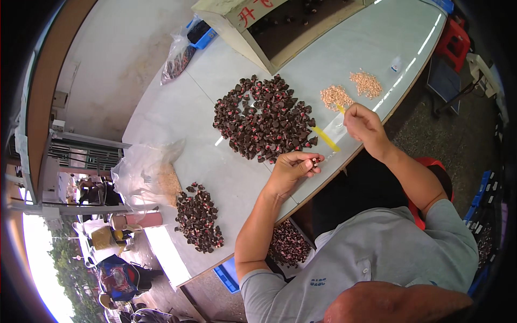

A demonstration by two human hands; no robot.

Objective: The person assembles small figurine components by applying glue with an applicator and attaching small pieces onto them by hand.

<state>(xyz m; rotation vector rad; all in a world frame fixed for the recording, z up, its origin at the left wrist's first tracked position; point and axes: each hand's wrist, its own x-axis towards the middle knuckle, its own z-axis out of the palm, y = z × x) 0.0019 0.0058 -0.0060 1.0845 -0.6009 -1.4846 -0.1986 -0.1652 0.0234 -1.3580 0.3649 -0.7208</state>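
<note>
My left hand [293, 171] pinches a small dark part [315, 161] with a reddish patch, just above the table's near edge. My right hand [367, 128] is closed, fingertips pressed together around a thin yellow piece [341, 109] whose kind I cannot make out. That piece points at a small heap of pale beige bits [335, 96], beside a second such heap [366, 84]. Beyond my left hand spreads a large pile of dark brown parts [264, 121] with pink-red patches. A yellow strip [326, 139] lies on the table between my hands.
On the pale table [199, 118], a smaller dark pile [198, 218] and a clear bag of pale bits [156, 175] sit left. An open-fronted box [258, 51] stands at the back, near a blue tray [203, 36]. Below the edge is a container of parts [290, 243].
</note>
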